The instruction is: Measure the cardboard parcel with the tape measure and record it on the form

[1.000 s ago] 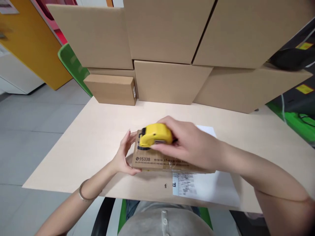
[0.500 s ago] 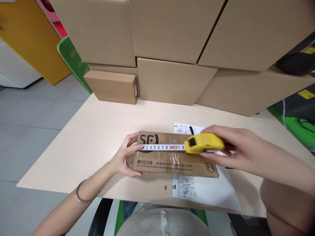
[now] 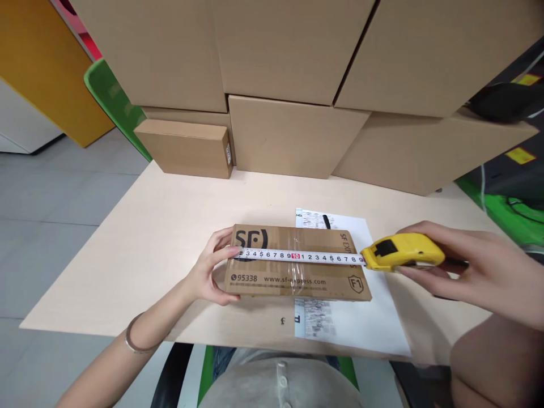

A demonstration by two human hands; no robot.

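A flat brown cardboard box (image 3: 323, 283) with SF print and clear tape across its middle is in front of me. My left hand (image 3: 216, 269) grips its left end, one finger pressing the tip of the white measuring blade (image 3: 272, 256) to that edge. The blade stretches lengthwise across the top and reaches just past the right edge. My right hand (image 3: 450, 266) is closed around the yellow tape measure (image 3: 402, 252), which is off the box's right end. Under the box lies a printed white sheet (image 3: 378, 323), partly covered.
Large cardboard boxes (image 3: 293, 136) are stacked along the back of the pale table (image 3: 106, 272). A smaller closed box (image 3: 187, 150) stands before them at the left. Behind the table's left side is a green chair back (image 3: 113, 102). Green material (image 3: 501, 209) and a cable are at the right.
My right hand has moved right with the tape measure, drawing out more blade until it spans the whole box. My left hand keeps its hold on the left end.
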